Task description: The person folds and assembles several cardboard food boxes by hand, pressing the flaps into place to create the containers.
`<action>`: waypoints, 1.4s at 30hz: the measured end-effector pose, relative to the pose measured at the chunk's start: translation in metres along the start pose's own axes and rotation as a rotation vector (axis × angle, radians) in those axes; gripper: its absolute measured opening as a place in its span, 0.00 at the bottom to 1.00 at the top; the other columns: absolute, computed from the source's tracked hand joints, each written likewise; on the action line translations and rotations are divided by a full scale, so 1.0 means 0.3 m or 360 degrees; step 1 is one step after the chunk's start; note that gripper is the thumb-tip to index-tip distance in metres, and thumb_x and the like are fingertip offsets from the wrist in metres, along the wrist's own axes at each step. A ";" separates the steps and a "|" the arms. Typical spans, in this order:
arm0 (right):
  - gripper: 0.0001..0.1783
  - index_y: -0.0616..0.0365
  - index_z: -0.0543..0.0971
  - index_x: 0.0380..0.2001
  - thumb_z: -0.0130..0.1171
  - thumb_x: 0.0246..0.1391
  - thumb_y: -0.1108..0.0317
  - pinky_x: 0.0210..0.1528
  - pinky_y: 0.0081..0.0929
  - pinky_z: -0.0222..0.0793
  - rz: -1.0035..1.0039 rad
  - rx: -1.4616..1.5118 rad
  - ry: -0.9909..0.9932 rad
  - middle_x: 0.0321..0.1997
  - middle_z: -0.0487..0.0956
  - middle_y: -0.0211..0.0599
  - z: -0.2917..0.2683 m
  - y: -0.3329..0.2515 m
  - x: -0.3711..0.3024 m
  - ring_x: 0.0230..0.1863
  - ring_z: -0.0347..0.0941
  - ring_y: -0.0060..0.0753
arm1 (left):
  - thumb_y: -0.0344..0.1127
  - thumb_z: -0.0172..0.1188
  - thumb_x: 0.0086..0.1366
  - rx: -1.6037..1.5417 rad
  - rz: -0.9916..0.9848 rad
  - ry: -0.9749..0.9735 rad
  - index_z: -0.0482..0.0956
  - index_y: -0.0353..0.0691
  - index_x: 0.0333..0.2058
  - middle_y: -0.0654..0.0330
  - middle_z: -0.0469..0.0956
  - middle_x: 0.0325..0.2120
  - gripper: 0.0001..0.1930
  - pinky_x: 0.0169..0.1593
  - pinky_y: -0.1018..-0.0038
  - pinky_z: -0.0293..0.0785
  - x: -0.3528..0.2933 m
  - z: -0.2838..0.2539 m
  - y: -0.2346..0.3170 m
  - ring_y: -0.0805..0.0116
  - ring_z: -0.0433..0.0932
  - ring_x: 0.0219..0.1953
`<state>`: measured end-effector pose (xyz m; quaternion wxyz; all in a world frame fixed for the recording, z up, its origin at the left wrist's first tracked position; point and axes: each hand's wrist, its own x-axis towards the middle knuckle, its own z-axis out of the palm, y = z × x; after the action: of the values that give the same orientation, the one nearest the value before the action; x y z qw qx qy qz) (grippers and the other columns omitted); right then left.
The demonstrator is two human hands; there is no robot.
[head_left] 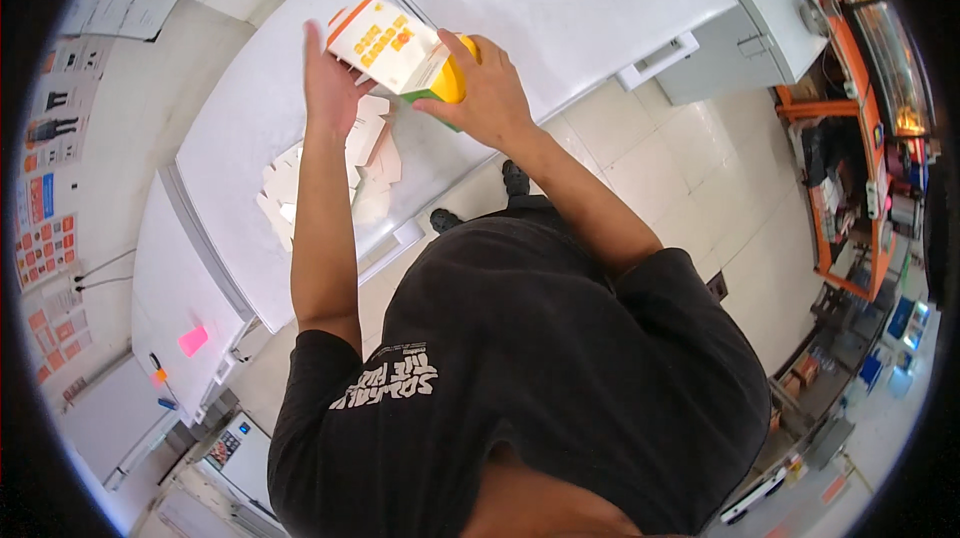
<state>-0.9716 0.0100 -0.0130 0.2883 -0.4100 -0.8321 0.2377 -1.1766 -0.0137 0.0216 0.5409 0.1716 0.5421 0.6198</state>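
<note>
A small folded cardboard carton (385, 43), white with orange, yellow and green parts, is held tilted above the white table. My right hand (490, 93) grips its yellow and green end, thumb on the near side and fingers over the far side. At the carton's other end, my left hand (335, 88) is open, its thumb stretched up and its fingers against the carton's underside. Beneath and beside my left forearm lies a loose pile of flat, white die-cut carton blanks (375, 153). The carton's underside is hidden.
The white table (240, 108) runs under my hands, with a second white surface (165, 278) bearing a pink cup (193, 340) to the left. A grey cabinet (725, 58) stands at the right, near an orange shelf rack (850, 148). My shoes are on the tiled floor (640, 138).
</note>
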 end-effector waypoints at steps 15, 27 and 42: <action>0.52 0.53 0.55 0.65 0.62 0.41 0.40 0.55 0.50 0.59 -0.0074 -0.0516 -0.0462 0.58 0.61 0.54 0.347 0.109 0.265 0.57 0.60 0.55 | 0.46 0.69 0.50 0.1221 0.0462 0.0664 0.77 0.34 0.39 0.54 0.81 0.32 0.24 0.42 0.71 0.76 0.433 -0.248 -0.158 0.64 0.80 0.34; 0.52 0.46 0.52 0.67 0.56 0.41 0.38 0.53 0.49 0.56 -0.0042 -0.0790 -0.0563 0.59 0.59 0.50 0.513 0.197 0.274 0.57 0.59 0.52 | 0.43 0.63 0.55 0.2070 0.0271 0.0320 0.74 0.37 0.43 0.51 0.79 0.39 0.21 0.48 0.67 0.72 0.042 -0.643 -0.182 0.56 0.77 0.44; 0.49 0.54 0.56 0.65 0.56 0.48 0.36 0.61 0.56 0.46 -0.0387 -0.0665 -0.0061 0.63 0.54 0.59 0.516 0.185 0.260 0.63 0.52 0.59 | 0.50 0.69 0.45 0.2432 0.0159 -0.0062 0.77 0.37 0.43 0.54 0.79 0.36 0.29 0.45 0.66 0.73 -0.329 -0.793 -0.315 0.58 0.78 0.39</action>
<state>-1.0845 0.0797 -0.1373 0.2080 -0.3529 -0.9117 0.0314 -1.2856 -0.2302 -0.1067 0.2527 0.5331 0.8020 0.0935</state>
